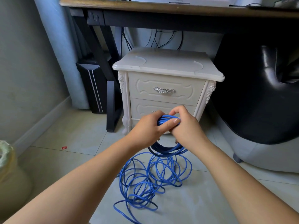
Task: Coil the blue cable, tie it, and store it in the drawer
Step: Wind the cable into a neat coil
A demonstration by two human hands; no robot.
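Note:
A long blue cable lies in loose tangled loops on the tiled floor. Part of it is wound into a coil that hangs from my hands. My left hand grips the top of the coil, thumb across the strands. My right hand also holds the coil top, fingers curled over the strands. Both hands are in front of a cream nightstand with two drawers. The upper drawer with its silver handle is closed. The lower drawer is partly hidden behind my hands.
A dark desk spans above the nightstand, its black leg at the left. A black chair stands at the right. A wrapped yellowish object sits at the left edge. A small red scrap lies on the floor.

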